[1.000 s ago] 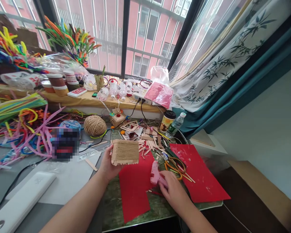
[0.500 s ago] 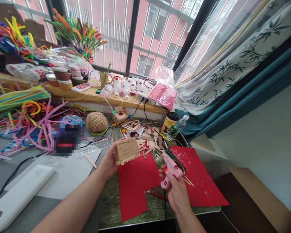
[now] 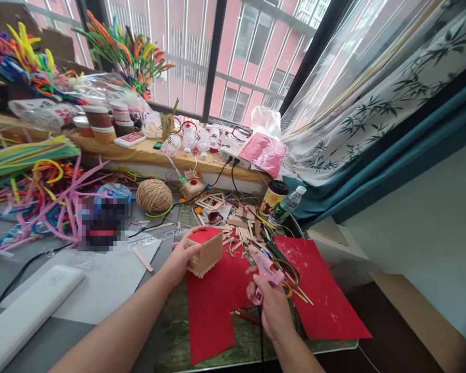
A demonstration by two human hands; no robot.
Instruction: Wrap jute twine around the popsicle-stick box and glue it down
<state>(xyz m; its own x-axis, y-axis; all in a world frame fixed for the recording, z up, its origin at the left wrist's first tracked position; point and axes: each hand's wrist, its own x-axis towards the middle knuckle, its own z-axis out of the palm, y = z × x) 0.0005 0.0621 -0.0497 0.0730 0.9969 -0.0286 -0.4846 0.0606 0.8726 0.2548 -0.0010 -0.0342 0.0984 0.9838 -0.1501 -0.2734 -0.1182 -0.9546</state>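
At the near edge of a crowded craft table, the right hand grips a pink glue gun, nozzle aimed up and left toward a small stick box. The left hand clasps that box from its left side, tilted so its red top faces the camera, just above a red sheet with a notch cut from its near right corner. A second red sheet, dotted with pale flecks, lies to the right, with orange-handled scissors on its near edge right beside the gun. Left of the arms sit white paper and a long white slab. Between box and window, loose craft sticks litter the table and crowd the space behind the gun. Farther back stand a ball of twine, a paper cup and a water bottle, the last two just beside each other. A tangle of pipe cleaners fills the left side. On the sill beyond are jars, a power strip and a pink bag, against the barred window and a leaf-print curtain.
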